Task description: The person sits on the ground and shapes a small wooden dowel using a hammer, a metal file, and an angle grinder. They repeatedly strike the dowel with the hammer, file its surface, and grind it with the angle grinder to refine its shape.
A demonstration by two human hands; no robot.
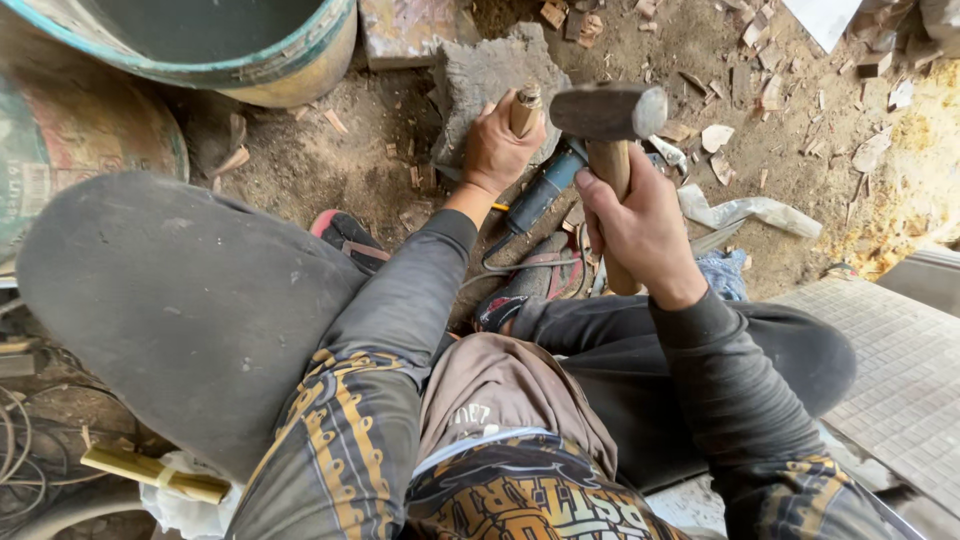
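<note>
Gripping a wooden-handled chisel (524, 108) in a closed fist, the left hand (497, 150) is pressing the tool down against the grey stone block (487, 75), which is lying on the dirt ground (340, 150) just beyond the person's feet. The right hand (640, 228) is wrapped tight around the wooden shaft of a heavy hammer (607, 112), and the steel head is hanging above and just right of the chisel's butt, apart from it.

Judging by the stone, the carving is looking only partly done: its edges are rough and irregular, no finished shape is showing, and pale chips (715, 137) are scattered across the dirt to the right of the stone. How deep the chisel tip is sitting is hidden behind the left hand.

A blue angle grinder (545, 190) is lying just below the stone, between it and the red-and-black shoes (345, 232). A large teal-rimmed tub (250, 50) is standing to the left of the stone, and a tiled slab (900, 370) is lying well to its lower right.
</note>
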